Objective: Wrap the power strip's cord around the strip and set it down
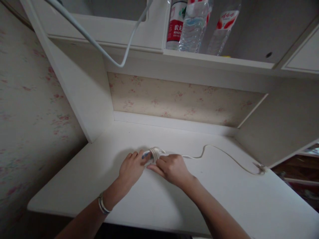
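Above the white desk [99, 172], my left hand [132, 168] is closed on a small white-and-blue object [147, 155] whose kind I cannot make out, since my fingers cover much of it. Several turns of off-white cord [224, 153] go around that object. My right hand [173, 168] is closed, with its fingers pinching the cord close to the wound turns. From there the cord trails over the desk to the right, where it ends in a small tangled, brownish clump [261, 168].
Overhead, a shelf [246, 63] holds several plastic bottles [194, 30], some with red labels. A thick pale cable [99, 49] hangs in a loop at upper left. White side panels [77, 83] flank the desk, and flowered wallpaper [174, 99] covers the back.
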The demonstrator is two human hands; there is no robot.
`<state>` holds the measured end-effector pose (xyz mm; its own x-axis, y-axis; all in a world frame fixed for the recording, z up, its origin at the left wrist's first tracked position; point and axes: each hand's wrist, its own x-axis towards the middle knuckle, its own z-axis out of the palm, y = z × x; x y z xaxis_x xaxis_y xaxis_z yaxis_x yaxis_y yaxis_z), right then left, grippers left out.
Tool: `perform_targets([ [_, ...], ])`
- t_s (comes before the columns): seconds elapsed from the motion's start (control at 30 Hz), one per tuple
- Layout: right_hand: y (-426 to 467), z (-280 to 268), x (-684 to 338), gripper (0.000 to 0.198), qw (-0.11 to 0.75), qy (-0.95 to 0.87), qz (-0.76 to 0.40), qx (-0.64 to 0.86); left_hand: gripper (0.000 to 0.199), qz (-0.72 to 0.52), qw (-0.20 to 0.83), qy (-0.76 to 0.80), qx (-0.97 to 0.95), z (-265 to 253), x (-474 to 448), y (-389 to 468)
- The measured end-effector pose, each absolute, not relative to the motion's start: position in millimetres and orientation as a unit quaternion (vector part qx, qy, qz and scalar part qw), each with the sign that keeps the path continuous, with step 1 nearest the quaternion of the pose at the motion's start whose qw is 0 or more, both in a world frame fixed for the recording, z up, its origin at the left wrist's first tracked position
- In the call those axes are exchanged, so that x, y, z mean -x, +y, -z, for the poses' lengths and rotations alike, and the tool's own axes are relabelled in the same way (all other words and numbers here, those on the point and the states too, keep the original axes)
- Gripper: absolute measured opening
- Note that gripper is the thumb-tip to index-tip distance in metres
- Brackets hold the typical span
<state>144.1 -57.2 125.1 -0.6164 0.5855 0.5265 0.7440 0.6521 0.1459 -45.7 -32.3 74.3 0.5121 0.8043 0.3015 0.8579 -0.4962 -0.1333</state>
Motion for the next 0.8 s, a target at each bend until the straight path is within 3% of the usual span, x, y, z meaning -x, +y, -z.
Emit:
perform_targets([
  [0.3, 1, -128, -166, 0.061, 0.251, -0.829, 0.138, 0.481, 0.051, 0.081, 0.079, -0.307, 0.945, -101, 47, -63],
  [0.53, 1, -112, -152, 0.069, 0.258, -0.810, 0.025, 0.526, 0.052, 0.088, 0.045, -0.270, 0.958, -113, 48, -73],
  [0.8, 0, -121, -150, 0.068, 0.286, -0.809, 0.012, 0.513, 0.045, 0.097, 0.029, -0.255, 0.962, -113, 46, -80],
])
